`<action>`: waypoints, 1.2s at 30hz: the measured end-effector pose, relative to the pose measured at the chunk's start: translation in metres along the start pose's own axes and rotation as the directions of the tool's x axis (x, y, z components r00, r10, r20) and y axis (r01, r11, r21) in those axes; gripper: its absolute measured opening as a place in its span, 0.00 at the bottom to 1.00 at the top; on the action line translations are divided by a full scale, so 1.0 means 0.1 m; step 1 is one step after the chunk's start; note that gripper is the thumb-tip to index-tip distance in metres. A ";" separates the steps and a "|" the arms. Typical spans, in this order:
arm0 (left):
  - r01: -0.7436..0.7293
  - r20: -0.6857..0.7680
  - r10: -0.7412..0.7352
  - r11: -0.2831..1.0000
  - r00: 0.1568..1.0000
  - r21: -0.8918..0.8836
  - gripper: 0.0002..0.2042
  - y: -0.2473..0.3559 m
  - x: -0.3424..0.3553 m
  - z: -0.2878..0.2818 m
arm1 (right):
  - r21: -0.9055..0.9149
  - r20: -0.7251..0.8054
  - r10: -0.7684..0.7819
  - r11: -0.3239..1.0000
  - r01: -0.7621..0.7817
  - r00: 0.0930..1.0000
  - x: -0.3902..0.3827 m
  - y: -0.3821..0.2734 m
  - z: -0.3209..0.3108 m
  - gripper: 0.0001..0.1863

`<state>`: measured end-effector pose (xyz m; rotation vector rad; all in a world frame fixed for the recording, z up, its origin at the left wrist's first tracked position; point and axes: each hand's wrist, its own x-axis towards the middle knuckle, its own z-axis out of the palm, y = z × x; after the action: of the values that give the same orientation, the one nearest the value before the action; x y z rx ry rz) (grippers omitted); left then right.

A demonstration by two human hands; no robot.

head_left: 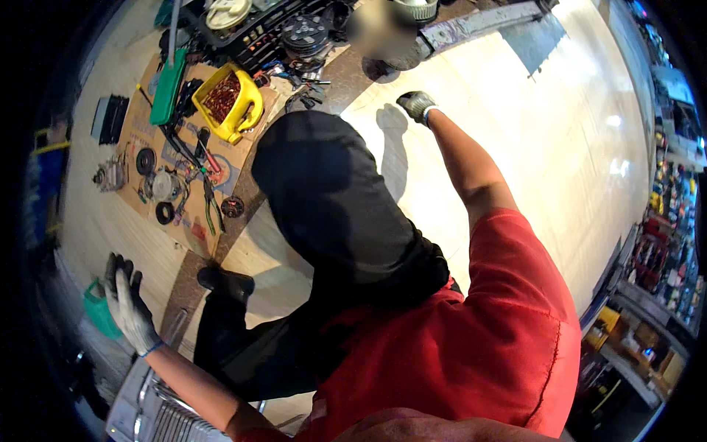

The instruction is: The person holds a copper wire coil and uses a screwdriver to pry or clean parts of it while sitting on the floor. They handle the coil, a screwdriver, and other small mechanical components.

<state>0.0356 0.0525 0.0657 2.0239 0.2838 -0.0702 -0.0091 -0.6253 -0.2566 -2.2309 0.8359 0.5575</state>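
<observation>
At the lower left, my left hand (131, 309), in a pale work glove with dark fingers, is raised with its fingers stretched out and nothing in them. A rounded green thing (101, 311) shows right beside it, partly covered by the hand; I cannot tell whether they touch. My right hand (416, 105), in a similar glove, reaches forward over the pale floor (471, 96) with its fingers curled in. What they hold, if anything, is hidden. My bent leg in black trousers (331, 184) lies between the two arms.
At left, pliers (212, 206), black rings and a round metal motor part (166, 186) lie on cardboard (132, 173). A cut yellow jug (254, 96) holds small reddish pieces beside a green case (169, 87). A long metal bar (479, 26) lies ahead; cluttered shelves (666, 295) stand right.
</observation>
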 end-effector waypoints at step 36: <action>-0.084 0.183 0.057 0.986 0.981 0.147 0.26 0.15 0.16 0.34 | 0.558 -0.535 -0.565 0.321 0.765 0.628 -1.81 -2.69 -1.70 0.17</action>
<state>0.0572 0.0184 0.0601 2.1627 0.0952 -0.2341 0.0767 -0.5235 0.0839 -1.5936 0.0740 -0.4610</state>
